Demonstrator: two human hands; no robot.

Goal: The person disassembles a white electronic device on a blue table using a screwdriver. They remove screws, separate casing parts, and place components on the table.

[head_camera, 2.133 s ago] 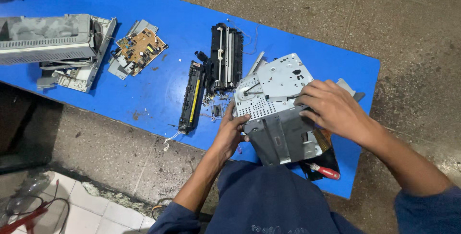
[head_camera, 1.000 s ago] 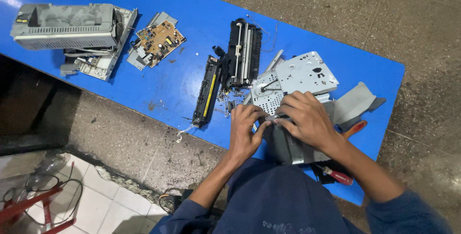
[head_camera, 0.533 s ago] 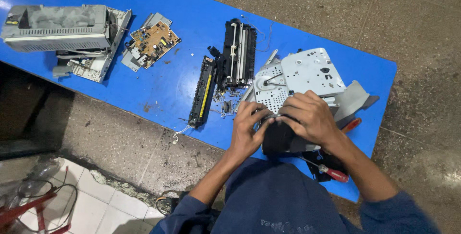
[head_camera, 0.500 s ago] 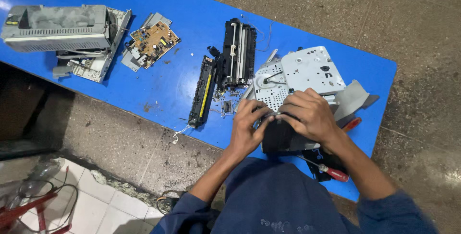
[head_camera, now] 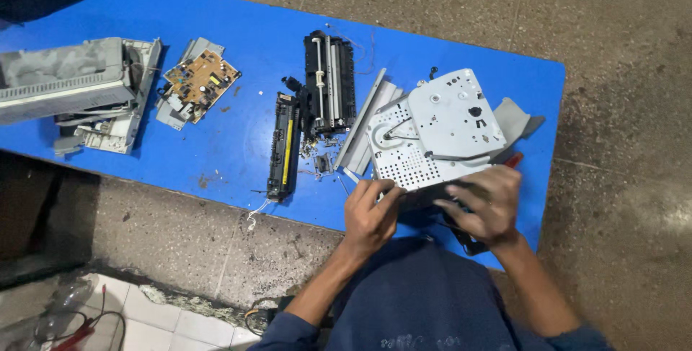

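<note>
A grey metal printer chassis plate (head_camera: pixel 436 131) with holes and a perforated corner stands tilted on the near edge of the blue table (head_camera: pixel 238 27). My left hand (head_camera: pixel 369 215) grips its lower left corner. My right hand (head_camera: pixel 481 205) grips the dark part under its lower right edge. A red-handled tool (head_camera: pixel 512 160) lies just behind my right hand, mostly hidden.
Left of the plate lie grey plastic strips (head_camera: pixel 367 129), a black roller assembly (head_camera: pixel 329 84) and a black cartridge with a yellow stripe (head_camera: pixel 285 145). Farther left are a brown circuit board (head_camera: pixel 196 83) and a grey printer housing (head_camera: pixel 76 91). Concrete floor surrounds the table.
The metal plate has been lifted and turned so its flat face shows more fully. Both hands slid down to its near edge.
</note>
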